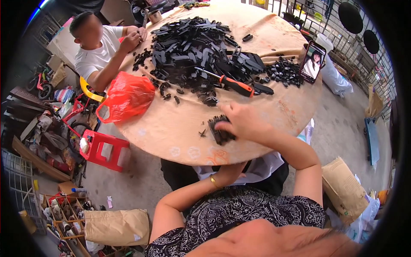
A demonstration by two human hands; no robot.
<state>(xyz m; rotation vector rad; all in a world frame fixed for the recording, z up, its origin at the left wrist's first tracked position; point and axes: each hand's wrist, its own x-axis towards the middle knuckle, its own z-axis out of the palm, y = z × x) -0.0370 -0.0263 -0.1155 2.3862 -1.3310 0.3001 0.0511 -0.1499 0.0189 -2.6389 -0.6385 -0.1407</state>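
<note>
At the desk's near side: a ridged black cluster (219, 137) lies on the tan covering of the desk (167, 128), partly beneath the right hand (246, 122).
Right grip: thumb and forefinger parted, thumb lying over the cluster; a firm hold cannot be confirmed.
Left grip: left hand (231, 173) low, just below the desk edge, partly hidden; opening and contents cannot be told.
Scraps: a few dark bits (202, 134) just left of the cluster.
Heap: a large black heap (188, 47) of flat pieces, loose, beyond the hands.
Small parts: a separate small-part pile (284, 72), right of the heap.
Screwdriver: red-and-black screwdriver (237, 86) at the heap's near side, in neither hand.
Progress: judged part-way; one cluster is being handled, while heap and pile appear largely outstanding. Completed quantity cannot be established.
</note>
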